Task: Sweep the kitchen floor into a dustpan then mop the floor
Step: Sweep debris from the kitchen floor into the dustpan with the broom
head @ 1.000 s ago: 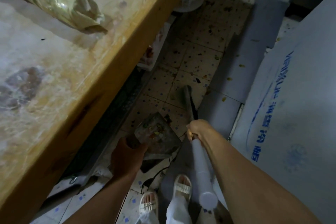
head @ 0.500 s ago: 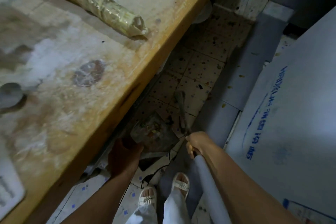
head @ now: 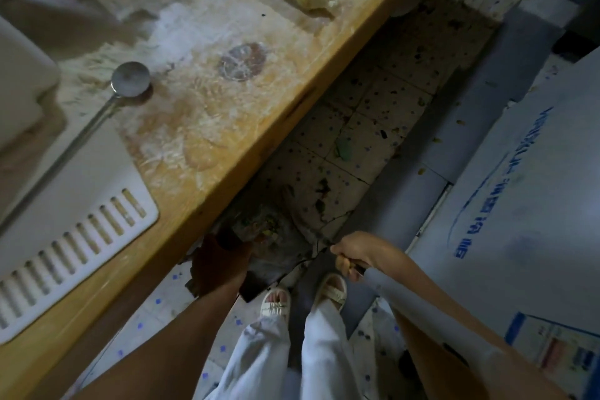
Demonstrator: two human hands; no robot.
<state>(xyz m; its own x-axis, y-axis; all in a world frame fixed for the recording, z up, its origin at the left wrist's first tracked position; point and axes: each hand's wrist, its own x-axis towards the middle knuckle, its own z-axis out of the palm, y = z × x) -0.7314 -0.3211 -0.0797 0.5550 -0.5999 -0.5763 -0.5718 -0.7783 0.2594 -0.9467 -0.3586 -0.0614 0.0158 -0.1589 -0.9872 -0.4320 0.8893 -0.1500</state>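
The broom head, seen at 12 o'clock a second earlier, had gone from view; left hand [head: 220,258] gripped the dustpan [head: 269,237], right hand [head: 352,253] gripped the broom handle [head: 386,289], sweeping probably nearly finished.

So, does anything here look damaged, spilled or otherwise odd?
Yes. The floor tile just ahead of the dustpan is cracked and stained dark, and coloured scraps litter the tiles beyond it. The wooden counter is smeared with white residue. The left hand grips the dustpan; the right hand grips the broom handle.
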